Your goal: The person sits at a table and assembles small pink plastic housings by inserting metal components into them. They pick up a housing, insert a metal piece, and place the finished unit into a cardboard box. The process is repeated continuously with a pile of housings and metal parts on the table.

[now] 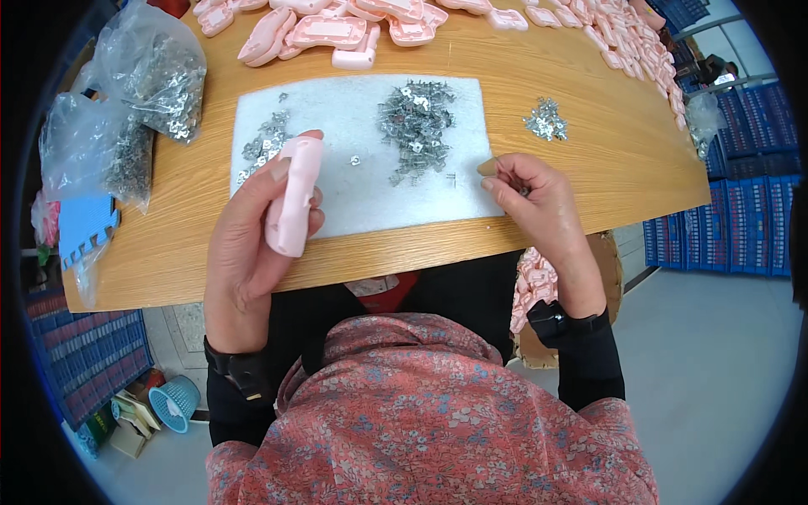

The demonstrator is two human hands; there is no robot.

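My left hand (257, 215) is closed round a pink plastic housing (295, 198), held upright on its long side over the left part of a white foam mat (353, 194). Just past the mat's right edge, my right hand (534, 198) has thumb and fingers pinched together; something small and dark shows at the curled fingers, too small to name. A heap of small metal pieces (417, 126) lies on the mat between the hands. Small flat metal plates (265, 143) are scattered behind the left hand, and a lone plate (354, 160) lies mid-mat.
Pink housings (328, 32) are piled along the table's far edge and far right. A small metal heap (547, 119) sits right of the mat. Clear bags of metal parts (172, 93) stand at the left. A box of pink parts (539, 286) is below the table's front edge.
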